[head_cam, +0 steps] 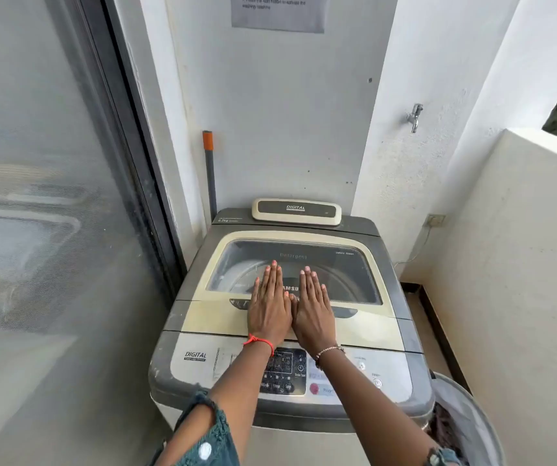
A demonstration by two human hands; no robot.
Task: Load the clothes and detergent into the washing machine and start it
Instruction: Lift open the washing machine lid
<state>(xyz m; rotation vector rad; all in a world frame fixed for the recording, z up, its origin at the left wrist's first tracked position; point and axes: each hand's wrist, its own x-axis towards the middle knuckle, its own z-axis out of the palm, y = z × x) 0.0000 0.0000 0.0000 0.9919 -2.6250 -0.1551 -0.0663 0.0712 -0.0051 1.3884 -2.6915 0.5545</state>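
A grey and cream top-loading washing machine [384, 331] stands in front of me with its lid [210, 314] closed. Through the lid's glass window [347, 274] I see the drum. My left hand [268, 307] and my right hand [312, 312] lie flat, palms down, side by side on the lid, holding nothing. The control panel [284, 371] with its buttons is under my wrists. At the lower right a grey laundry basket [472, 425] holds dark clothes [442, 425]. No detergent is visible.
A sliding door with a mesh screen [51, 230] runs along the left. A tap [414, 117] juts from the wall at the right, above a wall socket [435, 220]. A grey pole with an orange band [209, 163] leans behind the machine. A low parapet wall [522, 264] closes the right side.
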